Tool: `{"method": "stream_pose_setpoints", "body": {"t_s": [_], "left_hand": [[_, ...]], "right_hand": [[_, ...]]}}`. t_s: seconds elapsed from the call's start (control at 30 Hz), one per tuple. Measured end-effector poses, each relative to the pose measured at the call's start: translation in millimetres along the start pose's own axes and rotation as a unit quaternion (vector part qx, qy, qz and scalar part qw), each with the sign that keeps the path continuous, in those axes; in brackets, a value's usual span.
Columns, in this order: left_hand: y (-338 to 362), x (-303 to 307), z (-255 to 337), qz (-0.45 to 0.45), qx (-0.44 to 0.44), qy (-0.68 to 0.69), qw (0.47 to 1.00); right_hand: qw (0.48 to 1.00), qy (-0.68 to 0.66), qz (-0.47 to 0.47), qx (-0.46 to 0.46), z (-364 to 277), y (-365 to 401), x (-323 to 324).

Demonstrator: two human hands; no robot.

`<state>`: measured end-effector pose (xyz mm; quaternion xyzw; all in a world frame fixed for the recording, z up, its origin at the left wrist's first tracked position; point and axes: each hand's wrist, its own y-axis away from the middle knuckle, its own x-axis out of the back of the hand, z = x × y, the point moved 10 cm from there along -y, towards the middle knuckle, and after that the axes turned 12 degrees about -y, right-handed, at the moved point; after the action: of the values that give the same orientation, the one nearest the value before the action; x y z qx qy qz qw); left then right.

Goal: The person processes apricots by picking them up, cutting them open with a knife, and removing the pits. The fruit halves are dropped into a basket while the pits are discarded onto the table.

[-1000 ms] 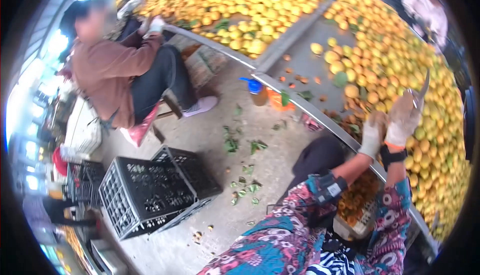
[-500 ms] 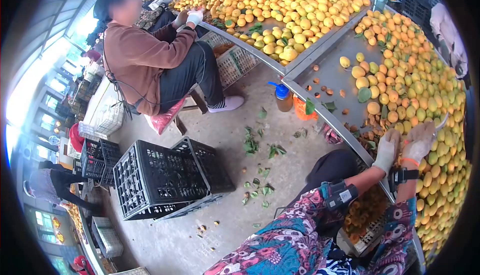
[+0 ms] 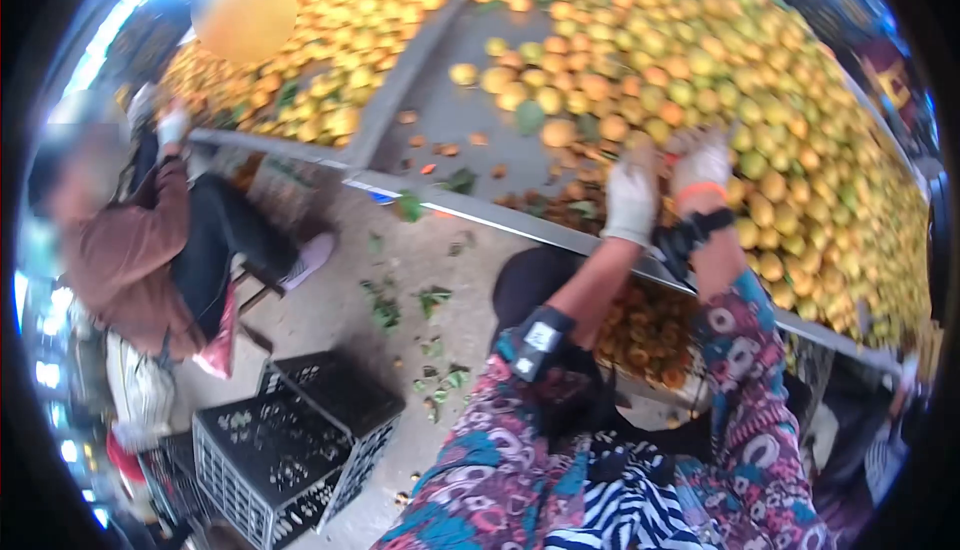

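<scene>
My left hand, in a whitish glove, is closed with its fingertips bent over the apricots at the near side of the pile. Close beside it my gloved right hand is closed too, an orange band at its wrist. A bit of orange-red shows between the hands, too blurred to name. A thin curved knife stuck out of the right hand a moment ago; now blur hides most of it. Yellow-orange apricots surround both hands on the metal table. Browned scraps lie left of my left hand.
Below the table edge stands a container of orange-brown apricot pieces. Black crates stand on the floor at left, near scattered leaves. A seated co-worker in a brown top works at the adjoining table. A metal divider separates the tables.
The view has swung right, so hands and table appear further left. My hands stay close together over the pile. The curved knife no longer shows clearly at my right hand.
</scene>
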<state>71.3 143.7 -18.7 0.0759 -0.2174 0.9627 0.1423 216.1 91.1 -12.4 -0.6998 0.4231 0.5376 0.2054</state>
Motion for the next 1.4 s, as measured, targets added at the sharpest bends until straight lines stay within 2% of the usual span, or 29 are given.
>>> {"method": "stream_pose_setpoints", "body": {"t_s": [0.07,0.1,0.13,0.17,0.2,0.23,0.27,0.33,0.5,0.6,0.67,0.73,0.77,0.87,0.9,0.93,0.97,1.0,1.03,1.13,1.17,1.2,1.23,1.27,1.3,1.4], "left_hand": [[-2,2,8,-0.065,0.117,0.086,0.987],[5,-8,-19,-0.038,0.173,0.154,0.972],[7,-9,-18,-0.058,0.226,0.213,0.949],[11,-9,-17,-0.073,0.281,0.268,0.919],[8,10,18,-0.135,0.329,0.313,0.881],[-3,24,16,-0.073,0.313,0.323,0.890],[-7,35,9,-0.050,0.315,0.314,0.894],[-10,47,-8,-0.001,0.342,0.355,0.870],[-15,61,-16,0.038,0.316,0.344,0.883],[-10,71,-11,0.065,0.325,0.346,0.878],[-11,78,-13,0.074,0.335,0.359,0.868],[-16,78,-1,0.034,0.315,0.376,0.871],[-16,78,1,0.018,0.307,0.384,0.871],[-22,72,-3,-0.040,0.268,0.354,0.895],[-16,78,25,-0.070,0.275,0.327,0.901],[-11,74,37,-0.116,0.242,0.294,0.918],[-7,65,57,-0.162,0.131,0.290,0.934],[10,44,61,-0.251,0.113,0.277,0.921],[27,28,73,-0.338,0.089,0.258,0.901],[115,-24,87,-0.538,0.180,0.209,0.796],[135,-28,96,-0.648,0.110,0.044,0.752],[141,-41,114,-0.514,-0.163,0.038,0.841],[180,-65,94,-0.593,-0.230,-0.038,0.771],[200,-68,89,-0.689,-0.191,-0.074,0.695],[204,-67,87,-0.679,-0.204,-0.069,0.702],[200,-62,87,-0.684,-0.205,-0.038,0.699]], "right_hand": [[0.994,0.070,0.041,0.072,-12,8,-12],[0.985,0.116,0.069,0.107,-18,13,-19],[0.976,0.118,0.118,0.140,-28,24,-30],[0.974,0.118,0.092,0.168,-42,26,-39],[0.972,0.118,0.065,0.195,-54,29,-47],[0.968,0.118,0.038,0.219,-64,33,-55],[0.959,0.152,0.004,0.241,-77,41,-65],[0.959,0.177,-0.037,0.217,-95,52,-66],[0.937,0.215,0.011,0.274,-111,79,-60],[0.917,0.255,-0.167,0.259,-89,63,-78],[0.894,0.380,-0.073,0.227,-73,71,-67],[0.911,0.373,-0.105,0.142,-53,68,-68],[0.912,0.347,-0.123,0.178,-57,69,-72],[0.937,0.334,-0.090,0.042,-40,66,-70],[0.881,0.451,-0.106,0.093,-40,65,-76],[0.850,0.509,-0.104,0.090,-36,61,-75],[0.814,0.564,-0.103,0.086,-34,56,-74],[0.775,0.618,-0.103,0.081,-30,51,-72],[0.744,0.652,-0.114,0.096,-27,47,-76],[0.635,0.754,-0.152,0.065,-10,44,-78],[0.649,0.744,-0.155,0.046,-4,40,-71],[0.619,0.767,-0.169,0.029,5,41,-70],[0.588,0.788,-0.182,0.013,13,44,-71],[0.556,0.808,-0.194,-0.003,22,48,-72],[0.515,0.835,-0.193,0.002,29,58,-79],[0.452,0.859,-0.239,-0.031,58,56,-53]]}}
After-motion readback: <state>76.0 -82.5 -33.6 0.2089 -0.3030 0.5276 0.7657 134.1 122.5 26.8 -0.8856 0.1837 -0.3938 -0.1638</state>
